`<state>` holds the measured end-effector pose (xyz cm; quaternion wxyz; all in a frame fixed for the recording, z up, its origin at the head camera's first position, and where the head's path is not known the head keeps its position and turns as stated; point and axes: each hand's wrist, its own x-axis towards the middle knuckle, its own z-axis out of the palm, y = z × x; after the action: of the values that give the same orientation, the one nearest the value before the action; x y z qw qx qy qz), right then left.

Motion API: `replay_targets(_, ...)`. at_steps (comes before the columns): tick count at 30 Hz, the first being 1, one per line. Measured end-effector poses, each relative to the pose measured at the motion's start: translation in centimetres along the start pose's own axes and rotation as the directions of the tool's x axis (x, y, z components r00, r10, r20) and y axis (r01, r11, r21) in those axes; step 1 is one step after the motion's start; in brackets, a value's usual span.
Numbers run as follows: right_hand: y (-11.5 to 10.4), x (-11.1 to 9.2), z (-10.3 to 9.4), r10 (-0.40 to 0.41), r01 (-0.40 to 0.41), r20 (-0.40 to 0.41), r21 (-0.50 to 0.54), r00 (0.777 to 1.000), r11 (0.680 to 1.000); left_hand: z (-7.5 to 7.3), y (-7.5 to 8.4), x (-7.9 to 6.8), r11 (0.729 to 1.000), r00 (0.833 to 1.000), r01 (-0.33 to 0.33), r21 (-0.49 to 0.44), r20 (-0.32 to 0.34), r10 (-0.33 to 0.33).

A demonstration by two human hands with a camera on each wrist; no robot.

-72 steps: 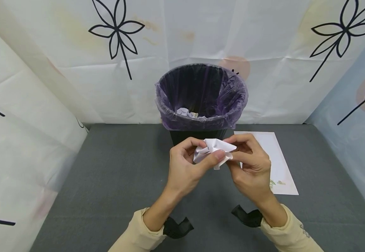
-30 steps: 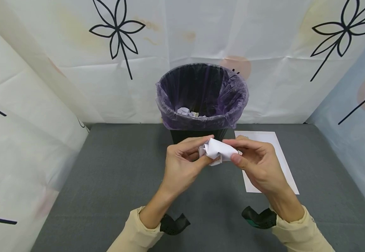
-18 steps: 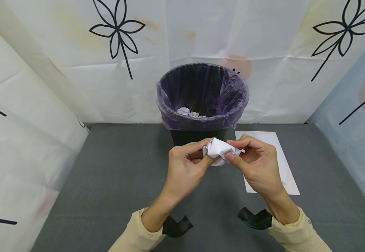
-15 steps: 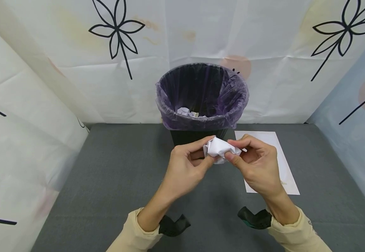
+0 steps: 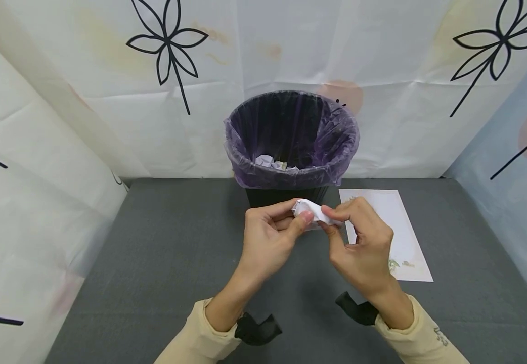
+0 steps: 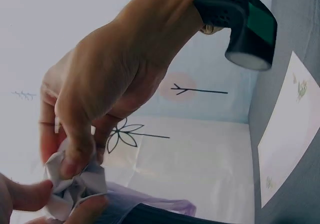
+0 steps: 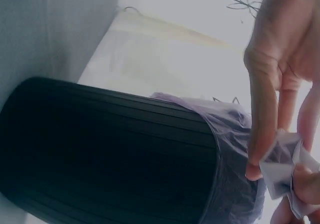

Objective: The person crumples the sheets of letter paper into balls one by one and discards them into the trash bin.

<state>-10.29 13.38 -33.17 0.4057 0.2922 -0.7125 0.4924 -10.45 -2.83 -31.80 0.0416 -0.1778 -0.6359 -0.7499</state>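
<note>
Behind the black bin (image 5: 270, 197) hangs a creased white cloth (image 5: 108, 111), with a line-drawn black flower (image 5: 169, 43) printed to either side of the bin; well to the bin's right begins a pale blue panel (image 5: 509, 212). Beneath the bin and spreading out before it lies a dark grey tabletop (image 5: 168, 253). Flat on this surface, to the right of the bin and nearer the person, is a white sheet (image 5: 404, 237) with faint greenish print by its near edge. Just in front of the bin, above the tabletop, is a crumpled paper (image 5: 305, 207): the left hand (image 5: 268, 237) pinches it between thumb and fingers, and the right hand (image 5: 363, 245) grips its other end between thumb and forefinger. A purple liner (image 5: 286, 177) folds over the bin's rim, and its front edge hides all but the tops of some crumpled scraps (image 5: 264, 161), so their number cannot be told. From the head camera, the hands block the bin's foot, and the right hand covers part of the sheet's left edge. The left wrist view cuts the bin off low down, leaving little more than a strip of liner and dark side. Both wrist views are dim and hazy, so the paper's folds are hard to make out.
</note>
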Motion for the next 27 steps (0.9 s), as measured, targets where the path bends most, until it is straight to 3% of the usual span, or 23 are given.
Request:
replay_targets(3, 0.1, 0.0, 0.0, -0.071, 0.071, 0.009, -0.057, 0.997, 0.996, 0.0, -0.3, 0.0, 1.0, 0.999, -0.01, -0.021, -0.049, 0.009)
replay_targets(6, 0.2, 0.3, -0.6, -0.026, 0.016, 0.083, 0.122, 0.996, 0.992, -0.2, -0.4, 0.0, 0.995, 0.997, 0.005, -0.096, -0.079, -0.013)
replay_targets(8, 0.3, 0.5, -1.3, 0.062, -0.102, 0.137, 0.313, 0.989, 0.944, -0.3, -0.5, 0.1, 0.987, 0.996, 0.028, -0.157, -0.082, -0.041)
replay_targets(10, 0.4, 0.7, -1.8, 0.164, -0.23, 0.181, 0.46, 0.97, 0.857, -0.3, -0.6, 0.2, 0.98, 0.995, 0.055, -0.189, -0.074, -0.07)
replay_targets(12, 0.5, 0.7, -2.2, 0.242, -0.318, 0.21, 0.535, 0.947, 0.783, -0.3, -0.6, 0.3, 0.975, 0.993, 0.077, -0.207, -0.066, -0.093)
replay_targets(13, 0.6, 0.7, -2.3, 0.269, -0.347, 0.22, 0.546, 0.938, 0.763, -0.2, -0.6, 0.3, 0.975, 0.993, 0.085, -0.204, -0.064, -0.1)
replay_targets(15, 0.7, 0.6, -2.4, 0.294, -0.372, 0.227, 0.539, 0.928, 0.756, -0.2, -0.6, 0.3, 0.98, 0.992, 0.088, -0.178, -0.072, -0.102)
replay_targets(18, 0.8, 0.3, -2.2, 0.262, -0.334, 0.208, 0.535, 0.942, 0.776, -0.1, -0.6, 0.3, 0.987, 0.991, 0.083, -0.136, -0.095, -0.096)
replay_targets(20, 0.8, 0.1, -1.9, 0.209, -0.271, 0.178, 0.497, 0.962, 0.825, -0.1, -0.5, 0.4, 0.989, 0.989, 0.093, -0.119, -0.103, -0.105)
replay_targets(24, 0.7, -0.3, -1.2, 0.079, -0.113, 0.14, 0.253, 0.987, 0.961, 0.0, -0.3, 0.4, 0.976, 0.983, 0.137, -0.17, -0.097, -0.155)
replay_targets(27, 0.8, -0.4, -1.1, 0.018, -0.029, 0.133, 0.078, 0.991, 0.997, 0.0, -0.1, 0.3, 0.973, 0.981, 0.15, -0.178, -0.095, -0.169)
